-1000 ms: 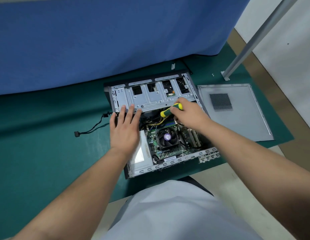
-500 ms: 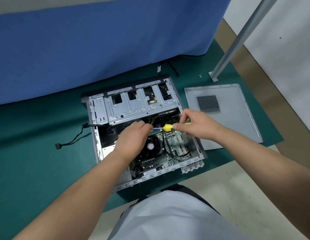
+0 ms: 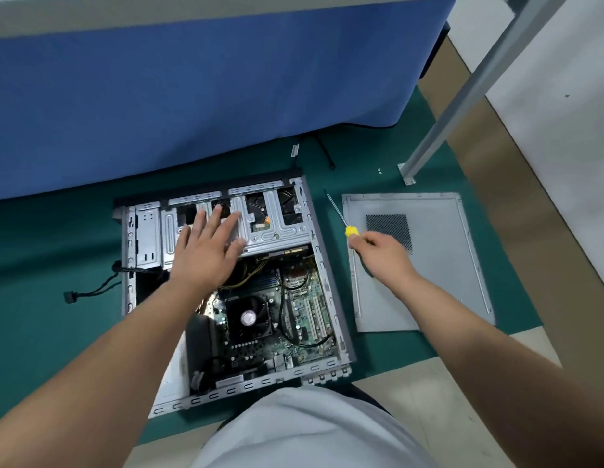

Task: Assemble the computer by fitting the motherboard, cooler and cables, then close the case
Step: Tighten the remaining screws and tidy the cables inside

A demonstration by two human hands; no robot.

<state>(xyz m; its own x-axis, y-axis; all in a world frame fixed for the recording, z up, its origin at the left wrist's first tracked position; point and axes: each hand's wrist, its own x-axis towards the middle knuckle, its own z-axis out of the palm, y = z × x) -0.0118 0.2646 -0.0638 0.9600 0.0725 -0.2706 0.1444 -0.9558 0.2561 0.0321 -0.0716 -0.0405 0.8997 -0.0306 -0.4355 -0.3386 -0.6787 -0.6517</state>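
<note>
Lying open on the green mat (image 3: 40, 332), the computer case (image 3: 331, 285) has the left hand (image 3: 206, 251) spread flat on its drive cage (image 3: 277, 228); the right hand (image 3: 381, 251) grips a screwdriver (image 3: 351, 230) beside the side panel (image 3: 442, 265).

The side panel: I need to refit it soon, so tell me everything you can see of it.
The side panel is a flat, pale grey sheet, seemingly metal, with folded edges and a dark mesh vent near its far end. It lies flat on the green mat, detached, right of the open case. The right hand, gripping a screwdriver, hovers over its left edge.
</note>
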